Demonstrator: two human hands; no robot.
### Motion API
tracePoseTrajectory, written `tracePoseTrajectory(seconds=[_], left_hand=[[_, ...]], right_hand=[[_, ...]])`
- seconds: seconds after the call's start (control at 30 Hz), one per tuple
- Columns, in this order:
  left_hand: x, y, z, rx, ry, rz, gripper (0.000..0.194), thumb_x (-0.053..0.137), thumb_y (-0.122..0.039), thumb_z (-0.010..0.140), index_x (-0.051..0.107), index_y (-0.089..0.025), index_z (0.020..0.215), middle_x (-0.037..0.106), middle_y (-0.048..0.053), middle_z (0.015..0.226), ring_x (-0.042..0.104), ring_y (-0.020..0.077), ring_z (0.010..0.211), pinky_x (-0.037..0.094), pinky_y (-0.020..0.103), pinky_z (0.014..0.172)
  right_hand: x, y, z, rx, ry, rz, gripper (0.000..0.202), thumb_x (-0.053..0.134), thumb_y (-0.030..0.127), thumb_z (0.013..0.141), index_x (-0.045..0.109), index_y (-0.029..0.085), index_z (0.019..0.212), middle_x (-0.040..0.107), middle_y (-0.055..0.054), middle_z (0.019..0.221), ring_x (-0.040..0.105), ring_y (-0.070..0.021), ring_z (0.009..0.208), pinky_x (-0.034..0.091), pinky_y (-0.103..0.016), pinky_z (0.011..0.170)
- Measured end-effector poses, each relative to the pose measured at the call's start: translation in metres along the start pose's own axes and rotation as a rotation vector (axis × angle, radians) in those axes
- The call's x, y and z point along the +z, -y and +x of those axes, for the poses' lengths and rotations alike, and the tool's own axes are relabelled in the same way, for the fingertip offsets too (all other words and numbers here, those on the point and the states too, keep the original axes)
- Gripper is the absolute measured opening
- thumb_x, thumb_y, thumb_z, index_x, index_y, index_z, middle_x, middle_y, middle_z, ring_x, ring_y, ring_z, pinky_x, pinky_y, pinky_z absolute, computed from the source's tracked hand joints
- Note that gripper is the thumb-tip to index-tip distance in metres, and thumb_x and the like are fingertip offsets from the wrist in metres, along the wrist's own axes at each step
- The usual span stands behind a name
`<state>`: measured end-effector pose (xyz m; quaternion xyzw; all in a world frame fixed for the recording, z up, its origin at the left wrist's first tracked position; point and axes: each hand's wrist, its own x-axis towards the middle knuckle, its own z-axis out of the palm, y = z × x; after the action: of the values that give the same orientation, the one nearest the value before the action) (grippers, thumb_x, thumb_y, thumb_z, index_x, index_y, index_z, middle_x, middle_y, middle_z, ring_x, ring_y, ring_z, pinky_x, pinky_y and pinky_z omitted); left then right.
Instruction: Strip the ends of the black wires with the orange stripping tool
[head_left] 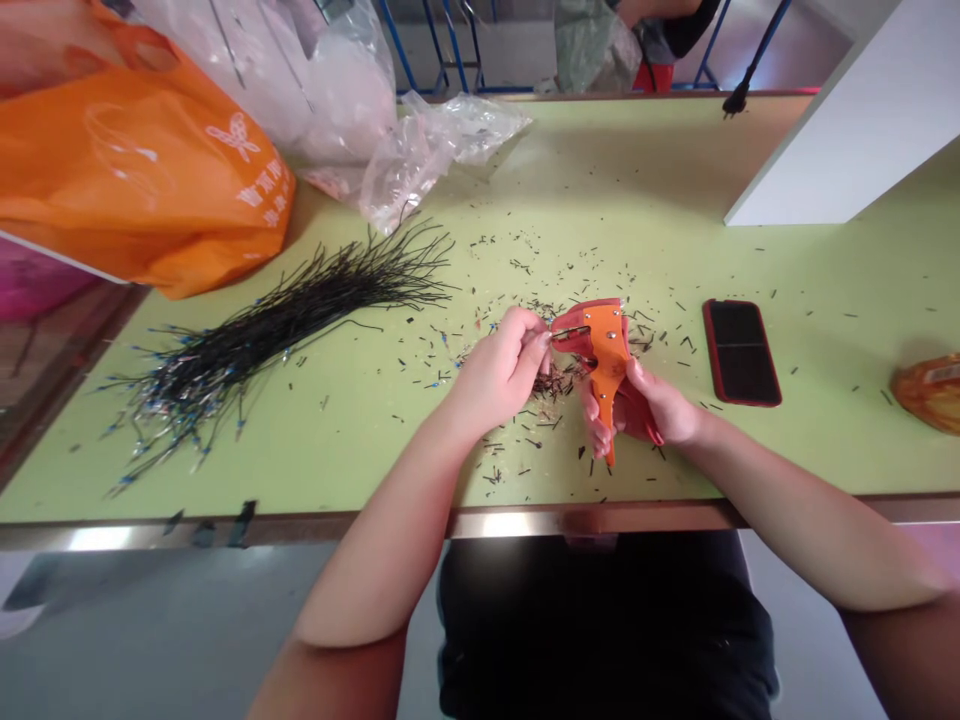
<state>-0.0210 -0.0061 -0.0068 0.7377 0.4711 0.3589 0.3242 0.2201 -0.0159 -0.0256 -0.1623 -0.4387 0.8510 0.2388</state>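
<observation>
My right hand [667, 405] is wrapped round the handles of an orange and red wire stripper [609, 350], whose jaws point left. My left hand [495, 372] is closed in a pinch right at those jaws, on the end of a thin black wire [553, 337]; most of the wire is hidden by the fingers. Short black scraps [553, 384] lie scattered on the green tabletop under and around both hands. To the left rests a long bundle of black wires [277, 320], with blue and metallic tips at its near end.
A red-edged phone [742, 352] lies right of my hands, and an amber container [930, 392] sits at the right edge. An orange bag [150, 170] and clear plastic bags [442, 140] fill the back left. A white panel [847, 140] stands back right, near a hanging plug [737, 98].
</observation>
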Motion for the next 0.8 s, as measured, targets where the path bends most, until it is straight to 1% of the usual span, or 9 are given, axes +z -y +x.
tracePoseTrajectory(seconds=[0.1,0.17,0.33,0.43,0.57,0.67,0.8], left_hand=[[-0.002,0.002,-0.001,0.003,0.023,0.013,0.013,0.042,-0.035,0.109,0.049,-0.024,0.108,0.07,0.0,0.086,0.067,0.0151,0.077,0.051,0.033,0.071],[-0.001,0.002,-0.001,0.012,0.021,0.04,0.011,0.041,-0.032,0.108,0.048,-0.024,0.11,0.071,0.001,0.088,0.068,0.0153,0.077,0.051,0.033,0.071],[0.001,-0.003,0.0,0.022,-0.027,0.163,0.007,0.042,-0.027,0.106,0.047,-0.023,0.11,0.07,-0.001,0.08,0.068,0.0157,0.071,0.048,0.031,0.067],[0.001,-0.005,0.002,0.022,-0.053,0.247,0.007,0.042,-0.026,0.106,0.048,-0.023,0.109,0.07,-0.001,0.077,0.066,0.0152,0.067,0.045,0.03,0.064],[0.0,-0.005,0.004,0.023,-0.091,0.391,0.009,0.045,-0.025,0.104,0.052,-0.022,0.108,0.069,0.0,0.073,0.062,0.0163,0.062,0.039,0.03,0.059],[0.001,-0.005,0.004,0.037,-0.123,0.462,0.012,0.044,-0.025,0.104,0.056,-0.023,0.105,0.066,-0.001,0.07,0.059,0.0168,0.06,0.036,0.03,0.058],[0.003,-0.006,0.003,0.096,-0.194,0.489,0.014,0.043,-0.021,0.102,0.057,-0.022,0.104,0.065,-0.001,0.068,0.056,0.016,0.057,0.035,0.03,0.057]], right_hand=[[-0.001,-0.002,0.001,0.01,-0.031,-0.011,0.067,0.054,0.08,0.094,0.068,0.015,0.093,0.07,-0.003,0.071,0.074,-0.0181,0.064,0.063,-0.029,0.061],[-0.001,-0.003,0.001,0.003,-0.052,-0.011,0.065,0.055,0.08,0.094,0.067,0.016,0.091,0.068,-0.002,0.069,0.072,-0.0172,0.062,0.063,-0.029,0.059],[0.004,-0.006,0.003,-0.005,-0.108,-0.007,0.062,0.057,0.078,0.094,0.064,0.017,0.082,0.061,0.002,0.06,0.064,-0.0144,0.051,0.059,-0.027,0.053],[0.01,-0.01,0.007,-0.03,-0.182,-0.049,0.063,0.059,0.079,0.092,0.061,0.018,0.075,0.055,0.004,0.054,0.057,-0.0132,0.045,0.055,-0.028,0.048],[0.016,-0.015,0.011,-0.075,-0.265,-0.124,0.063,0.059,0.078,0.092,0.056,0.02,0.07,0.05,0.006,0.05,0.05,-0.0119,0.041,0.049,-0.026,0.044],[0.022,-0.017,0.013,-0.109,-0.279,-0.158,0.061,0.06,0.075,0.094,0.053,0.021,0.067,0.046,0.008,0.048,0.046,-0.0104,0.039,0.046,-0.025,0.042],[0.028,-0.017,0.01,-0.156,-0.294,-0.173,0.059,0.064,0.07,0.094,0.049,0.021,0.065,0.043,0.009,0.048,0.041,-0.0089,0.037,0.04,-0.023,0.038]])
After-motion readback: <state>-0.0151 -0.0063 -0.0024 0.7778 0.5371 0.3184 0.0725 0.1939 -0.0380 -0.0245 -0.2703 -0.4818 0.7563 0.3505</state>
